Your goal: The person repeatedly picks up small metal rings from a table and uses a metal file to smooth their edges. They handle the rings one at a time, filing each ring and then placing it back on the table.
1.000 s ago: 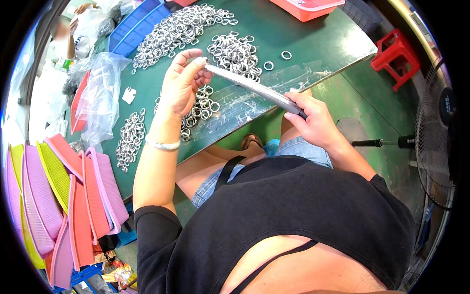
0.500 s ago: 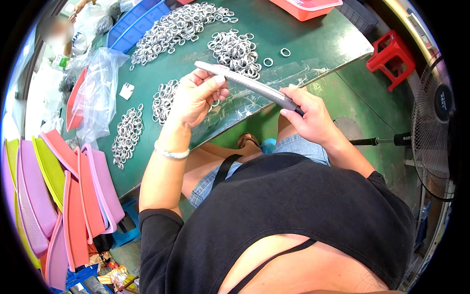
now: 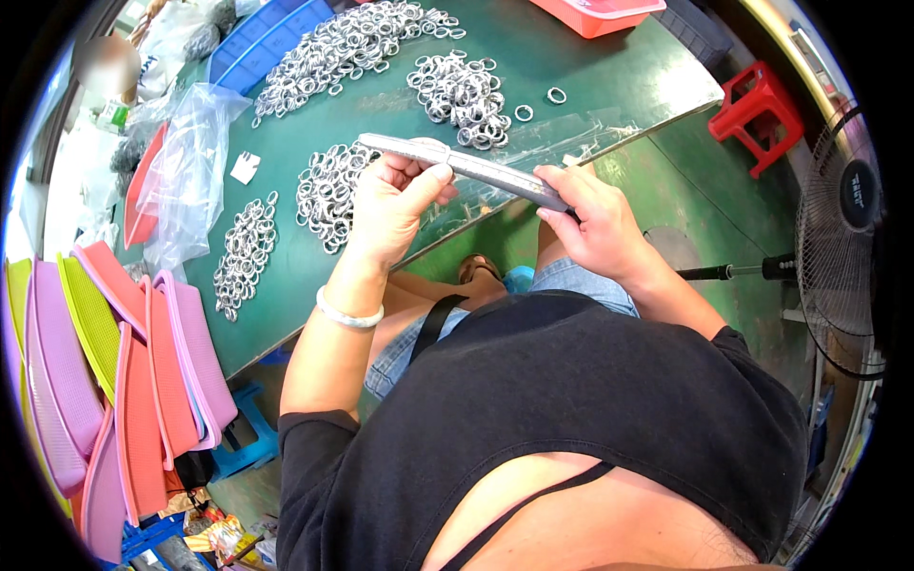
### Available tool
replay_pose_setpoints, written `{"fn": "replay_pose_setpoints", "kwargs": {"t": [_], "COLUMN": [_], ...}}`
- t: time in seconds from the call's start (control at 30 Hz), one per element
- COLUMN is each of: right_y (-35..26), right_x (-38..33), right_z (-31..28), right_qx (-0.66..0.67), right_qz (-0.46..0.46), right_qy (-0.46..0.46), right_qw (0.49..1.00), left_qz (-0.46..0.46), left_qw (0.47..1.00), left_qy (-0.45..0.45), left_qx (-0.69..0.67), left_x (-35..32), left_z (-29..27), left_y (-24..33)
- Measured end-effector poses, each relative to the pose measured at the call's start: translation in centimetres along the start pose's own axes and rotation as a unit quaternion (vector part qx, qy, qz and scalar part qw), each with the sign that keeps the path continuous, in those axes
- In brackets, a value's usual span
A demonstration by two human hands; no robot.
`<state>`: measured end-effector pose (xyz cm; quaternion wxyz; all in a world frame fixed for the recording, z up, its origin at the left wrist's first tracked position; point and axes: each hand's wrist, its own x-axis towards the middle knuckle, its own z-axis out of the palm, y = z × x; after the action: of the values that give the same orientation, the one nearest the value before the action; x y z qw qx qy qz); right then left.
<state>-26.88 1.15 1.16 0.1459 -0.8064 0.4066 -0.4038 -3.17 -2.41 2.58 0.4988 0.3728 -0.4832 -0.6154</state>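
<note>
My right hand (image 3: 592,211) is closed round the dark handle end of a ring mandrel (image 3: 500,175), a long tapered grey metal rod. The rod slants up to the left over the table's near edge. Close to its narrow tip, a silvery metal ring (image 3: 435,148) appears to sit around it. My left hand (image 3: 398,198) pinches there from below, thumb and fingers closed on the ring; the fingers partly hide it. Just left of that hand lies a pile of similar rings (image 3: 324,205) on the green table (image 3: 381,100).
More rings lie in a large far pile (image 3: 347,48), a middle pile (image 3: 462,95) and a small left pile (image 3: 246,252). Around the table are a blue bin (image 3: 276,43), a red tray (image 3: 600,14), stacked coloured baskets (image 3: 143,381), a red stool (image 3: 757,114) and a fan (image 3: 843,238).
The mandrel's tip has moved left and slightly down. My left hand has shifted a little right and lower, and the ring now shows around the rod. My right hand has moved slightly left.
</note>
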Motion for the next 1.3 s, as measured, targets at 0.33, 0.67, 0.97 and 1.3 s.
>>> {"fn": "replay_pose_setpoints", "kwargs": {"t": [0.33,0.67,0.97,1.3], "right_y": [-0.8,1.0,2.7,3.1], "right_x": [0.1,-1.5,-1.9,-2.4], "right_z": [0.3,-0.4,-0.7,-1.4], "right_qx": [0.041,0.102,0.107,0.106], "right_qz": [0.015,0.103,0.131,0.146], "right_qy": [-0.025,-0.044,0.035,0.039], "right_qw": [0.999,0.988,0.985,0.983], "left_qz": [0.063,0.135,0.184,-0.013], "left_qw": [0.997,0.861,0.732,0.897], "left_qy": [0.031,0.120,0.045,0.022], "left_qx": [0.031,0.475,0.654,0.442], "left_x": [-0.6,0.8,5.8,8.9], "left_z": [-0.1,-5.4,-3.7,-3.0], "left_y": [-0.5,2.5,2.1,1.3]}}
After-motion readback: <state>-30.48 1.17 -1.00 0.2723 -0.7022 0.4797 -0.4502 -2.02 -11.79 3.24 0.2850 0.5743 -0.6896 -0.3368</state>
